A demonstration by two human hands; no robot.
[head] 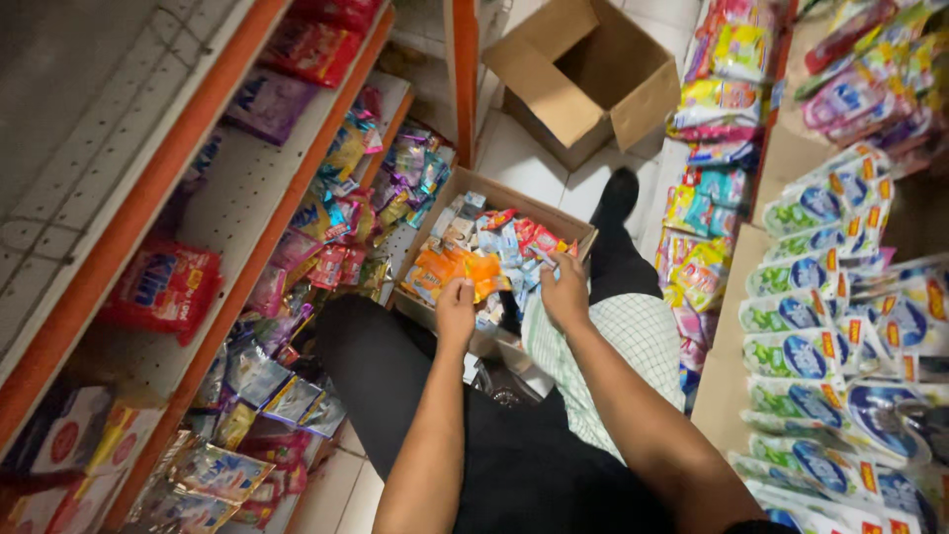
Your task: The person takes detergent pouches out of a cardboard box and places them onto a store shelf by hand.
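Centre frame: my left hand (456, 309) pinches orange sachets (465, 269), right hand (564, 293) grips blue ones in box (568, 226). Best lift strips whole.

- Left hand (456, 309) pinches an orange sachet strip (465, 271) at the near edge of a sachet-filled cardboard box (554, 220)
- Right hand (564, 293) grips a small pale packet (543, 259) over the box's right side
- Empty open carton (583, 74) stands on the floor beyond
- Orange-edged shelves (213, 188) of packets run along the left

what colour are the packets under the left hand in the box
Orange packets, under the left hand in the cardboard box; head view.
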